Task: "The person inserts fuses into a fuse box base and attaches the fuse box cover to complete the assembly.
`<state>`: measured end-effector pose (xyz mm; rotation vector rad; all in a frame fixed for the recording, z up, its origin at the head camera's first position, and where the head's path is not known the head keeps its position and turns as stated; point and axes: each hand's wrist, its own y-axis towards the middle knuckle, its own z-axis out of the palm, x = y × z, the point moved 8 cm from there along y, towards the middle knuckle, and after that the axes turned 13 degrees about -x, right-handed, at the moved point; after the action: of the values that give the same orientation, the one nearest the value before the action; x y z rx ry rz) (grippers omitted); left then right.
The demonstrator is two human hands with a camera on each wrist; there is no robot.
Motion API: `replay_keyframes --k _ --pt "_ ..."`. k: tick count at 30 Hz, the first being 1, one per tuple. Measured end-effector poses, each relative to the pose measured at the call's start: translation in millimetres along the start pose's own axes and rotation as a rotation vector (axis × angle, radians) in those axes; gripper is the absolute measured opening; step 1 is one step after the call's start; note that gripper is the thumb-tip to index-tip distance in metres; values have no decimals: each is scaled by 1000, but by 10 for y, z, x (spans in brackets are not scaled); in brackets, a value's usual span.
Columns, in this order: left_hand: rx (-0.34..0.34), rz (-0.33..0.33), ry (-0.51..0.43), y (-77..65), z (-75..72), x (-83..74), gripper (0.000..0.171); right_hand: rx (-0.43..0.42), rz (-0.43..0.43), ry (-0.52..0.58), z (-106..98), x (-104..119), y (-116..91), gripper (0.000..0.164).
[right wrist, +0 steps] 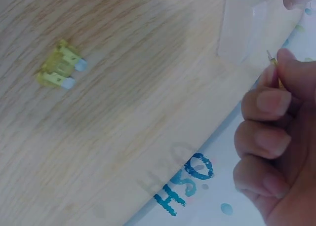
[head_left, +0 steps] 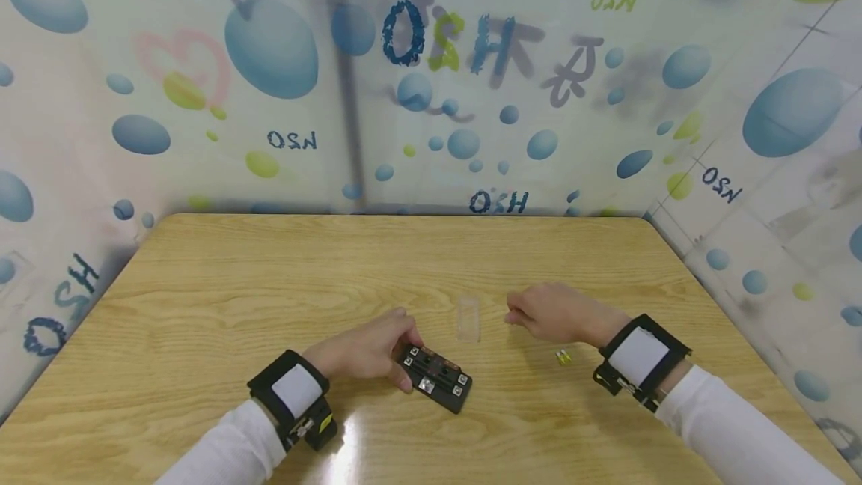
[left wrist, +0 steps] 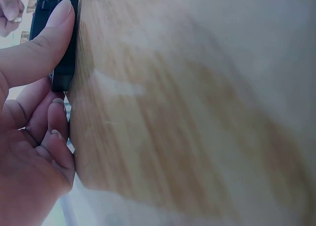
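My left hand [head_left: 373,346] grips one end of a black fuse block [head_left: 436,379] at the middle front of the table. Its thumb [left wrist: 59,26] lies along the block's side. Screw terminals and slots line the block's top. To the right, my right hand [head_left: 555,311] is raised over the table, pinching a small yellow blade fuse [right wrist: 275,63] between thumb and index finger. One metal prong pokes out past the fingertips; the rest is mostly hidden. Another yellow blade fuse [right wrist: 60,67] lies on the wood below the right wrist.
A clear plastic cover [head_left: 468,319] lies on the wooden table [head_left: 289,260] between the two hands, beyond the fuse block. Behind the table stands a wall [head_left: 404,148] patterned with blue and green bubbles, which also runs along both sides.
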<state>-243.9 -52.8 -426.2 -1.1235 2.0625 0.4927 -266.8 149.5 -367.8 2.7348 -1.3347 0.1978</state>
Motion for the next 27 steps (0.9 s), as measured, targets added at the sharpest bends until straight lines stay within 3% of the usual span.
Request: replay_keyframes --k 15,27 --pt "-5 1 35 -6 -18 -38 52 -66 -87 -16 -203 258 139 26" --pt "-8 2 21 2 -15 -28 52 -66 -129 -67 -216 489 252 27"
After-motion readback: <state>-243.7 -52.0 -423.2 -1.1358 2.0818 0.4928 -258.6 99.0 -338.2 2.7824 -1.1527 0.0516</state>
